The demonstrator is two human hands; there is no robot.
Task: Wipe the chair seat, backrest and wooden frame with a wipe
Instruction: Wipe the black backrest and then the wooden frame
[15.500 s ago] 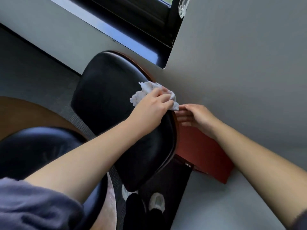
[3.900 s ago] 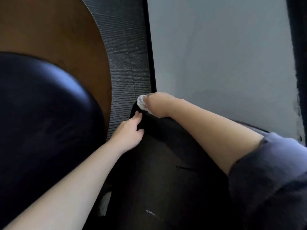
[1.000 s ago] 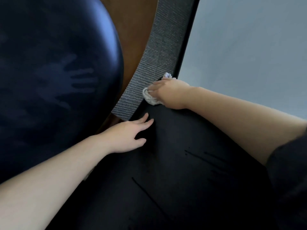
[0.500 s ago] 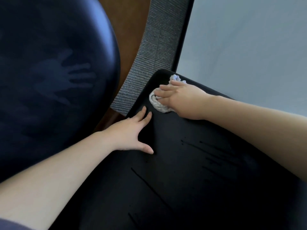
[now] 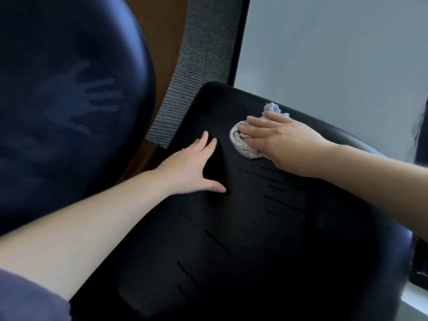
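Observation:
A black leather chair cushion fills the lower right of the head view. My right hand lies flat with straight fingers on a crumpled white wipe, pressing it onto the cushion near its far edge. My left hand rests flat on the same cushion just left of the wipe, fingers straight and thumb spread. A second black leather cushion with a faint handprint on it fills the upper left.
Brown wood shows between the two cushions. A grey ribbed carpet strip and a dark baseboard run along a pale grey wall beyond the cushion.
My right hand has slid the wipe from the cushion's far left corner toward the right and flattened over it. My left hand stays planted on the cushion, thumb spread wider.

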